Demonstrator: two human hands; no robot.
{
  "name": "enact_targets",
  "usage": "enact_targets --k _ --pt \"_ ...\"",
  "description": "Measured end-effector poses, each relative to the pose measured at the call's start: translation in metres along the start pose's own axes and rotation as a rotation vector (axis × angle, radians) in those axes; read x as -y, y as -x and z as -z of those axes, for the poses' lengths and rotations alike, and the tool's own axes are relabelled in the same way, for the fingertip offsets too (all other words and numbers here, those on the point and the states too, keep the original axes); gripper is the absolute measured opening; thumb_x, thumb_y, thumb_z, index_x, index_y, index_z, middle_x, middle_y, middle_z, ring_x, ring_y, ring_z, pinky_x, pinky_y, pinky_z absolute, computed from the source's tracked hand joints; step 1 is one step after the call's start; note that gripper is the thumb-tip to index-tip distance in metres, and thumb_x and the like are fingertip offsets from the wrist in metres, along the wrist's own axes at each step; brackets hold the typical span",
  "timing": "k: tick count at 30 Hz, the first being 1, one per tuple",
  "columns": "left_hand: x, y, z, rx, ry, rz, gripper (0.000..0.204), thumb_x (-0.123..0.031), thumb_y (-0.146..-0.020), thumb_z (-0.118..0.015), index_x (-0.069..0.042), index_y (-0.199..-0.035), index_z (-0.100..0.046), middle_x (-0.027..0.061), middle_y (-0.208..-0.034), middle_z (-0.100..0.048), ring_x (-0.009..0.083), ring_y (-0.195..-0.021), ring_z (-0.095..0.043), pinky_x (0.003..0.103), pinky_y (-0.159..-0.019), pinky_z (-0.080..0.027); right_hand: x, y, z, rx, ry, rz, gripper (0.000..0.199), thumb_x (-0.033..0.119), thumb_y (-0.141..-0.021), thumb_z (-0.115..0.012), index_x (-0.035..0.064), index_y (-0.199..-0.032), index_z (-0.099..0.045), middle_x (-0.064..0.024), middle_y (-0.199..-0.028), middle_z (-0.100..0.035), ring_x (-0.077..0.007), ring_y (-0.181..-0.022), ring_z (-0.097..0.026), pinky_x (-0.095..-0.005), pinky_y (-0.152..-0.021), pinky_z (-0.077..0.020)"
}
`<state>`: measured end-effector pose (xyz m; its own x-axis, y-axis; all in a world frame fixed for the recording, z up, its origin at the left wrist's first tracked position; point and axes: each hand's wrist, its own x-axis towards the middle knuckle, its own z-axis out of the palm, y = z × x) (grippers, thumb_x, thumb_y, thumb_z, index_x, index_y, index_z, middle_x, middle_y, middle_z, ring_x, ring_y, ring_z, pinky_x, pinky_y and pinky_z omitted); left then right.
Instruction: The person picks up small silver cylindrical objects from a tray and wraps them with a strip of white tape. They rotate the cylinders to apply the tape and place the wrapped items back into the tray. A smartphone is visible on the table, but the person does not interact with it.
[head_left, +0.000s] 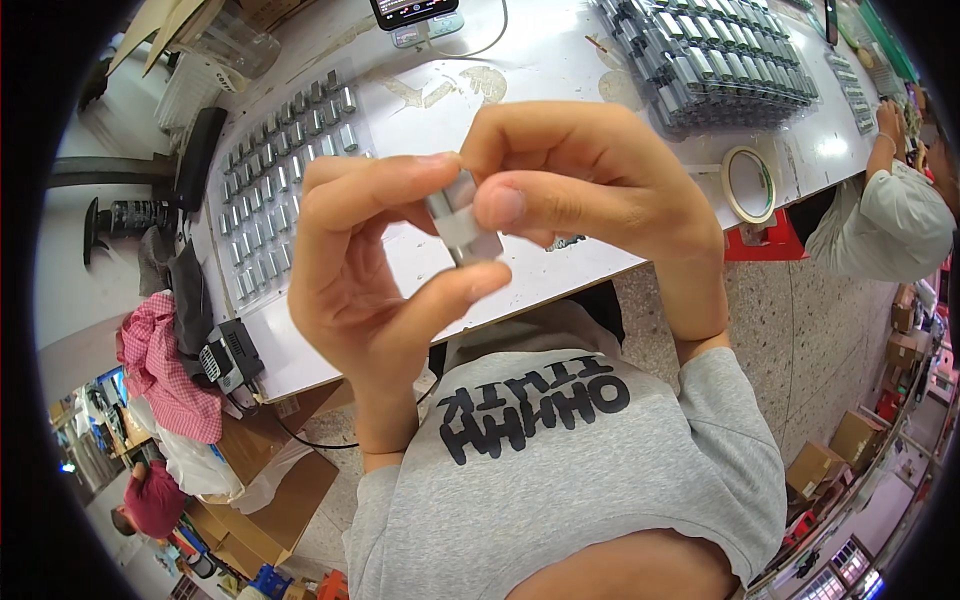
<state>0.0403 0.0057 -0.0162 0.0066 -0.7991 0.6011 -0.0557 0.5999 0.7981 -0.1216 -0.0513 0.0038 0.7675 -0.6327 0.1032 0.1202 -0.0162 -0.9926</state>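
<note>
both hands hold one small grey metal part (463,225) above the near edge of the white table (560,70). left hand (365,270) pinches it, fingers curled; right hand (590,195) grips its upper end, closed. risk: a loose pinch could drop the part off that edge. fingers cover most of the part; its exact shape is unclear.

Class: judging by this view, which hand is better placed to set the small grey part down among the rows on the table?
Probably left hand: it cradles the grey part, nearer the rows.
</note>
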Motion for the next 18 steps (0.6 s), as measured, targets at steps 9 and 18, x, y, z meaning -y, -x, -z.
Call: enact_targets --k 9,18 --pt "0.023 -0.003 -0.011 -0.027 0.033 -0.058 0.051 -0.015 -0.059 -0.073 -0.004 -0.104 -0.052 0.0115 -0.108 -0.051 0.0207 -0.098 -0.046 0.032 -0.085 -0.035 -0.006 -0.003 -0.005 -0.148 -0.214 0.032 0.023 0.025 -0.078 -0.061 0.0016 -0.078 -0.059 0.0024 -0.059 -0.050 -0.0023 -0.048 -0.041 -0.0161 -0.042 -0.0283" --pt "0.002 -0.009 0.000 0.098 -0.490 -0.092 0.046 -0.010 -0.058 -0.073 -0.002 -0.099 -0.054 0.0100 -0.098 -0.057 0.0193 -0.089 -0.050 0.030 -0.078 -0.038 -0.007 -0.002 0.001 -0.225 0.023 0.056 0.026 0.025 -0.079 -0.062 0.0029 -0.066 -0.057 0.0034 -0.051 -0.045 -0.0025 -0.047 -0.039 -0.0181 -0.041 -0.0276"
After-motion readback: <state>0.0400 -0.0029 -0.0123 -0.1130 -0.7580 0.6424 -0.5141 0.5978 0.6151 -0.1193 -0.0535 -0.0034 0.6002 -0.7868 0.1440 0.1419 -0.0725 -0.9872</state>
